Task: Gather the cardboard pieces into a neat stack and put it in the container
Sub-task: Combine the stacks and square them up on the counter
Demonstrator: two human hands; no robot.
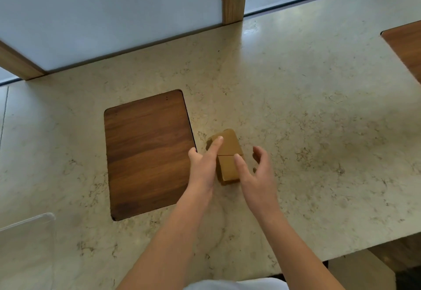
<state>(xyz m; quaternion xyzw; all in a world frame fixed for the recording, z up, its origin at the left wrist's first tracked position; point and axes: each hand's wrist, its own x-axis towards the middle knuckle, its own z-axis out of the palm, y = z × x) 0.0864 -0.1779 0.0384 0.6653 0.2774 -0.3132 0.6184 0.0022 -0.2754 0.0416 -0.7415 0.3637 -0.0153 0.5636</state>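
On stone counter (pixel 296 98), right of wood inset (pixel 148 153): cardboard pieces (pixel 227 153) gathered, edges uneven. Left hand (pixel 204 164) fingers extended, pressing top; right hand (pixel 255 171) open, fingertip touching. Squaring unfinished. Clear container (pixel 27 223), possibly, at lower left; transfer remains.

Brown cardboard pieces (pixel 228 156) lie flat in a loose, uneven pile near the table's middle, edges misaligned. A clear plastic container (pixel 27 223) sits at the near left corner, well apart.
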